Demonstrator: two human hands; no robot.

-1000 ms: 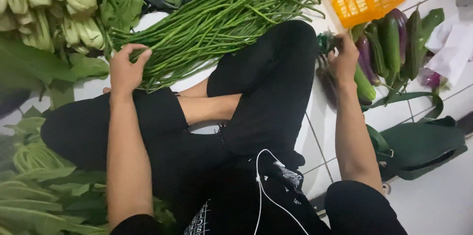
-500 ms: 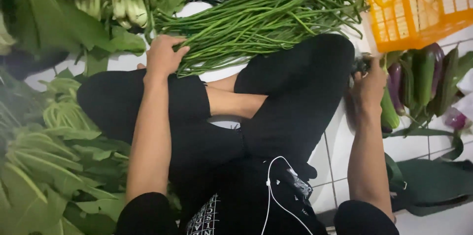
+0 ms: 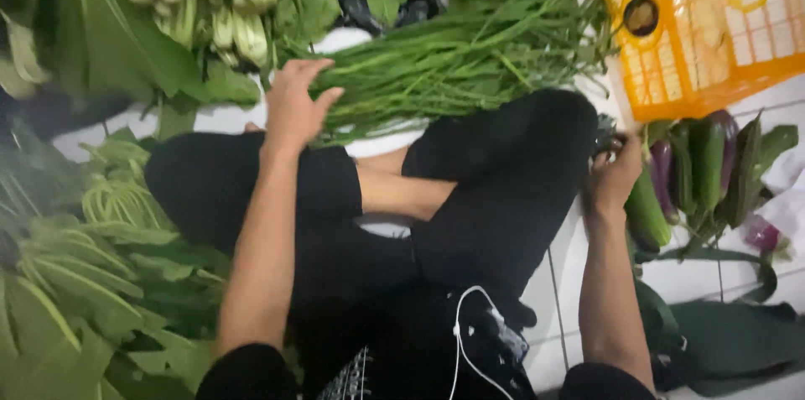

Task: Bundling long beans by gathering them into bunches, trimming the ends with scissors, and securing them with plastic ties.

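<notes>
Head view shows the left hand (image 3: 295,106) resting open on the long beans (image 3: 453,64), while the right hand (image 3: 615,178) seems to curl loosely beside a cucumber (image 3: 647,214), its hold unclear.

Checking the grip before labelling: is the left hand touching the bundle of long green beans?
Touching. The head view shows the left hand resting with its fingers laid over the near end of the long green beans, no gap between them.

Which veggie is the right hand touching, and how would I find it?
Find the orange plastic crate at the top right. Just below it, on the white tiled floor, lies a small heap of vegetables. The right hand rests on the green cucumber at the heap's left edge; it is plain green and nearest the black-trousered knee, unlike the purple eggplants beside it.
</notes>
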